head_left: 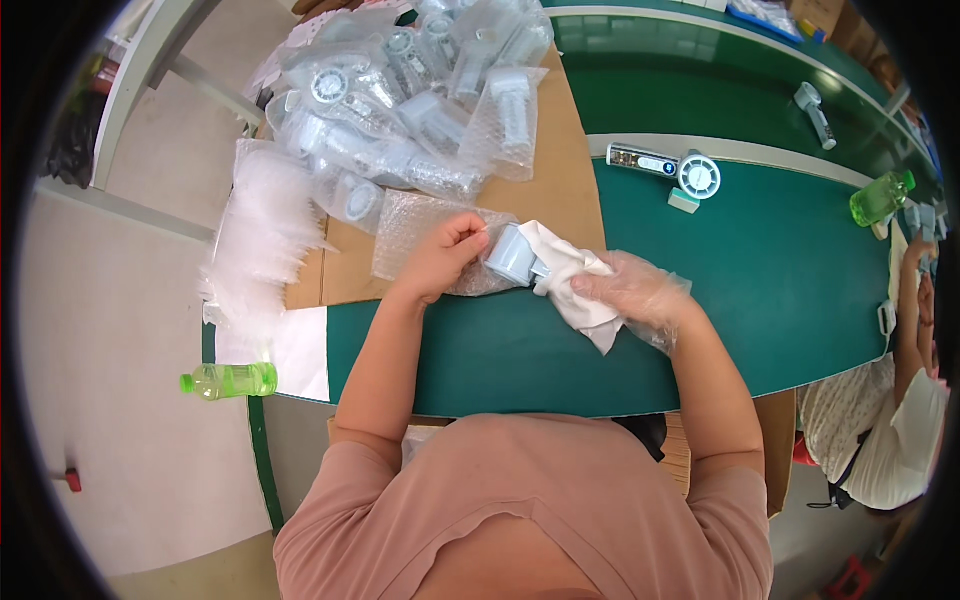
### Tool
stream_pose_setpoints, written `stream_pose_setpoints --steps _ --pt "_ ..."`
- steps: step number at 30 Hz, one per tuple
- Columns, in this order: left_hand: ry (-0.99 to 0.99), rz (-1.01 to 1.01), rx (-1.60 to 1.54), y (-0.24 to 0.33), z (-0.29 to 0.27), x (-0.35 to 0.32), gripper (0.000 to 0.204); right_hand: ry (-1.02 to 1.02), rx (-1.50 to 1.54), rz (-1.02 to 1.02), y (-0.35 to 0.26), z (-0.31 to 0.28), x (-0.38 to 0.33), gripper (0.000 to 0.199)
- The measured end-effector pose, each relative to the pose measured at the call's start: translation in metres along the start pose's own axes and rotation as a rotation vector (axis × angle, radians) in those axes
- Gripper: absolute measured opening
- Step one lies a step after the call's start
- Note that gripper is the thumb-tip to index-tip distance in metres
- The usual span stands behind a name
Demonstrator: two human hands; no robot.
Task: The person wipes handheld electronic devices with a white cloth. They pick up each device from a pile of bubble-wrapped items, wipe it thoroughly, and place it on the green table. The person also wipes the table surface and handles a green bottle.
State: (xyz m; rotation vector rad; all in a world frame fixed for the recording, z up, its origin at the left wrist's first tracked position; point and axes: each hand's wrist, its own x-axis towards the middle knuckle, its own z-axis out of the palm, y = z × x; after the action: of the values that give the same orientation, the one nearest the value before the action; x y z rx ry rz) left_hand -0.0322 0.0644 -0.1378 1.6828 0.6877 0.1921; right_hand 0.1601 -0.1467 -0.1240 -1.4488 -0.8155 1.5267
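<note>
In front of me a light blue handheld fan (512, 256) lies tilted, its head toward my left. A white cloth (572, 280) is wrapped around its handle, and my right hand (640, 290), in a clear plastic glove, grips fan and cloth together. Bare and with curled fingers, my left hand (450, 256) pinches the edge of a bubble wrap bag (410, 225) beside the fan head. That bag lies partly under my left hand and the fan head; whether the head is inside its mouth I cannot tell.
Several bagged fans (400, 110) are heaped on a cardboard sheet (570, 150). Flat bubble bags (262, 240) are stacked at left, near a green bottle (235, 380). An unwrapped fan (660, 165) rests on the green table (740, 300). At right another person (880, 430) works beside another bottle (882, 198).
</note>
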Motion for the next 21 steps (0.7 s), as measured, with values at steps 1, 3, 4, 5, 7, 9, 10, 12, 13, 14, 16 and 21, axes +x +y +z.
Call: stream_pose_setpoints --steps 1,3,4,5,7,9,10,12,13,14,16,21 --pt "-0.008 -0.008 -0.006 0.003 0.0 0.001 0.011 0.035 -0.042 -0.023 0.002 -0.001 0.002 0.044" --pt "0.028 0.124 0.171 0.01 0.003 0.007 0.014 0.065 -0.057 -0.039 0.007 -0.004 0.002 0.043" --pt "0.074 0.27 0.349 0.014 0.007 0.012 0.015 0.063 -0.029 -0.033 0.009 -0.005 0.001 0.043" --pt "0.118 0.424 0.523 0.019 0.013 0.015 0.016 0.068 0.001 -0.031 0.011 -0.003 -0.001 0.043" --pt "0.21 0.558 0.811 0.06 0.043 -0.002 0.017 0.032 -0.065 -0.093 0.021 -0.01 0.002 0.046" --pt "0.073 0.618 1.051 0.073 0.073 -0.019 0.009 0.035 -0.084 -0.2 0.028 0.0 0.014 0.05" --pt "0.059 0.594 1.147 0.066 0.082 -0.02 0.007 0.085 -0.227 -0.268 0.026 0.004 0.015 0.051" --pt "0.109 0.603 1.147 0.057 0.078 -0.017 0.008 -0.036 -0.435 -0.11 0.0 0.005 0.018 0.041" --pt "0.133 0.625 1.15 0.062 0.081 -0.013 0.008 0.064 -0.172 -0.168 0.007 0.003 0.017 0.041" --pt "0.172 0.787 1.083 0.069 0.087 -0.012 0.01 0.129 0.093 -0.253 0.019 0.005 0.021 0.04" --pt "0.273 1.047 0.935 0.075 0.085 -0.012 0.014 0.129 0.441 -0.358 0.022 -0.001 0.025 0.041" --pt "0.492 0.775 0.298 0.058 0.09 0.022 0.031 0.192 0.757 -0.555 0.006 0.006 0.008 0.048"
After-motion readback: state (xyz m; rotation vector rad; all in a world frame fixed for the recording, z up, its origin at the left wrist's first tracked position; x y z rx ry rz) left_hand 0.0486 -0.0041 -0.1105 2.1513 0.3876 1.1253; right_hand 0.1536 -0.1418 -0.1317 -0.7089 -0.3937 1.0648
